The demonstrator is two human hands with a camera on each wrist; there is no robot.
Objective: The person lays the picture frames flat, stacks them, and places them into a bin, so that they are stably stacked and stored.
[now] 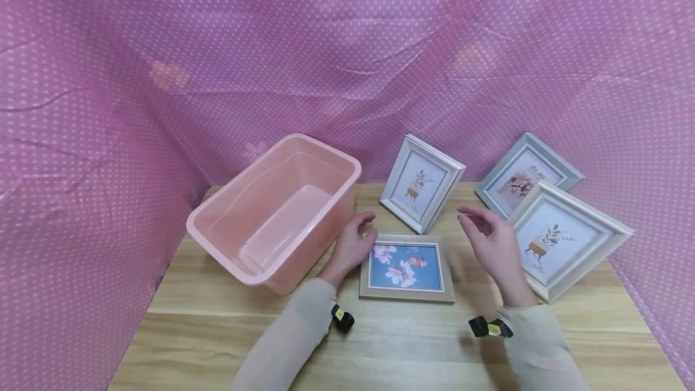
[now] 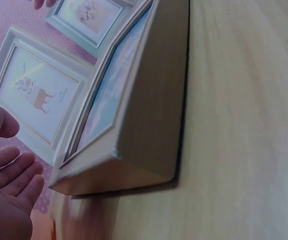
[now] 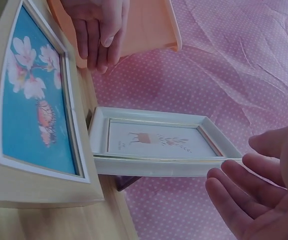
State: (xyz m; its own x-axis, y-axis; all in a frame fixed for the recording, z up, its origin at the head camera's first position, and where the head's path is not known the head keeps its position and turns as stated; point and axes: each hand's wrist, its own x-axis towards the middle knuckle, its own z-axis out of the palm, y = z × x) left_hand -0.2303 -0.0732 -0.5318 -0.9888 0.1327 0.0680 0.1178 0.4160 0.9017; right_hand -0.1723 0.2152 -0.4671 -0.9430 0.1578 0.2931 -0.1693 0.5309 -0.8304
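Note:
A beige picture frame [image 1: 406,268] with pink blossoms on blue lies face up on the wooden table. My left hand [image 1: 355,244] is beside its upper left corner, thumb and fingers relaxed and apart. In the left wrist view the frame's thick side [image 2: 151,107] fills the middle, and the left palm [image 2: 6,200] holds nothing. To the right of the lying frame, my right hand [image 1: 496,251] hovers with loosely bent fingers and an empty grasp. The right wrist view shows those fingers [image 3: 243,187] spread in front of a standing white frame [image 3: 151,140].
A pink plastic tub [image 1: 271,210] stands at the left, close to the left hand. Behind the lying frame a white frame [image 1: 450,175] leans upright. At the right stand a grey-green frame [image 1: 491,189] and a cream frame [image 1: 602,228]. Polka-dot cloth [image 1: 347,47] hangs around the table.

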